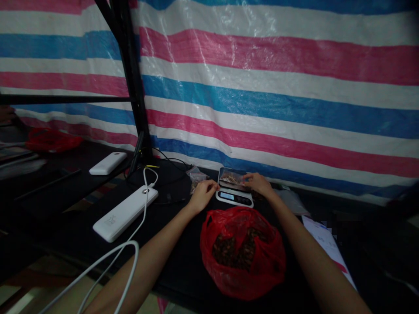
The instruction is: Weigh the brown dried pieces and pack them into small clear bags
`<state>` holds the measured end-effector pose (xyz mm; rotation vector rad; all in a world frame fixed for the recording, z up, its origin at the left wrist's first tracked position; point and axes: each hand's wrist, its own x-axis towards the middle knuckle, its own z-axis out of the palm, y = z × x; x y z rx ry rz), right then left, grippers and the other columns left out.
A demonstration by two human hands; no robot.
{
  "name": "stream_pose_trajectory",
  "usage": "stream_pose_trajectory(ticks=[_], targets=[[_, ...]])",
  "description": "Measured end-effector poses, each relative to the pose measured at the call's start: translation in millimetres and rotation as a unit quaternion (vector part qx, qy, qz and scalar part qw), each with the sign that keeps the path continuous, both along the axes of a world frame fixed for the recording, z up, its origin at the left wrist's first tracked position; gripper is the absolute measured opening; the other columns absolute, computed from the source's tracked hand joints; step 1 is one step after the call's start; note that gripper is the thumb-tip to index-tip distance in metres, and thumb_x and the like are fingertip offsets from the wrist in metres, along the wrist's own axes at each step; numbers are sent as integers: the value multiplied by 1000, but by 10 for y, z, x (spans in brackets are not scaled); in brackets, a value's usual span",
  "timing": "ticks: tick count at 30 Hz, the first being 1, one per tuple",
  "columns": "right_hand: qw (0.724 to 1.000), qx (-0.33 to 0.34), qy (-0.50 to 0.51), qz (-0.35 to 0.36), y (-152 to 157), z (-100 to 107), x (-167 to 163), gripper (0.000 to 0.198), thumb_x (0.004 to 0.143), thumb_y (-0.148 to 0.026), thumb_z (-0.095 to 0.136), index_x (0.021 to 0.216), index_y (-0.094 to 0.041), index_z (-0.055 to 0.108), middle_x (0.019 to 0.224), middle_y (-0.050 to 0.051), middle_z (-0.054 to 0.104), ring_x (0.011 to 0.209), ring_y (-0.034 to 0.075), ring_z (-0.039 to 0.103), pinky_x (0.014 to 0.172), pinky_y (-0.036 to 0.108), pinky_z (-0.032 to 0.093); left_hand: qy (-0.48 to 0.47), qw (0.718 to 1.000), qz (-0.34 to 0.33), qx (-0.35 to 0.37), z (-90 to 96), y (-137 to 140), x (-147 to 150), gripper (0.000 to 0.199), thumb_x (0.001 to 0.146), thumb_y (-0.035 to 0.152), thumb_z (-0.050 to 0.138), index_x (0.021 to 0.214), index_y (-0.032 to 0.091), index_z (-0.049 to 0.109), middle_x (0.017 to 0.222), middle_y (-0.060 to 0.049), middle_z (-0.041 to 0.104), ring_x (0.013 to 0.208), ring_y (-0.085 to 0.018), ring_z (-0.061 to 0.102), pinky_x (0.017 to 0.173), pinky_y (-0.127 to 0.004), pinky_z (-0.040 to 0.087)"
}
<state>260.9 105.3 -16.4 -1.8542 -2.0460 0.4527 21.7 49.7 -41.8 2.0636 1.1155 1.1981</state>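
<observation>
A small clear zip bag (231,178) with brown pieces in it lies on the platform of a white digital scale (234,198), whose display is lit. At the bag's right edge, my right hand (259,183) is closed in a pinch on it. My left hand (204,195) is at the scale's left side, fingers pressed together close to the bag's lower left corner; what they hold, if anything, is too small to make out. Nearer to me, between my forearms, sits an open red plastic bag (242,253) full of small brown pieces.
Another filled clear bag (196,176) lies behind my left hand. A white power bank (126,213) with a white cable is on the left, a second white power bank (108,163) beyond it. Printed paper (324,244) and clear plastic (291,201) lie right. Striped sheeting (278,100) hangs behind.
</observation>
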Motion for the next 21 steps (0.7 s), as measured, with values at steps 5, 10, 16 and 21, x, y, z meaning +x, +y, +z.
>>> stream_pose_trajectory(ticks=[5, 10, 16, 21], targets=[[1000, 20, -9, -8, 4, -3, 0, 28, 62, -37, 62, 85, -23, 69, 58, -3, 59, 55, 11, 53, 49, 20, 33, 2, 1000, -13, -7, -10, -5, 12, 27, 83, 25, 38, 77, 16, 63, 80, -2, 65, 77, -15, 58, 75, -23, 41], [1000, 8, 8, 4, 14, -2, 7, 26, 61, -36, 62, 81, -20, 70, 53, -3, 56, 52, 11, 50, 47, 21, 30, 4, 1000, -19, -7, -48, 6, 25, 27, 83, 24, 38, 77, 15, 62, 79, -2, 65, 78, -15, 58, 75, -23, 41], [1000, 2, 24, 14, 46, -23, 32, 22, 61, -34, 61, 75, -19, 70, 54, -2, 58, 51, 11, 50, 47, 21, 30, 5, 1000, -23, -7, -63, 22, 28, 27, 84, 25, 38, 77, 15, 62, 78, -1, 65, 77, -14, 58, 74, -23, 40], [999, -8, 51, 8, 90, -79, 74, 25, 58, -35, 64, 74, -17, 68, 57, 0, 62, 52, 12, 53, 47, 21, 33, -1, 1000, -28, -4, -61, 25, 19, 28, 84, 27, 37, 77, 15, 62, 78, -2, 64, 77, -14, 58, 75, -23, 40]])
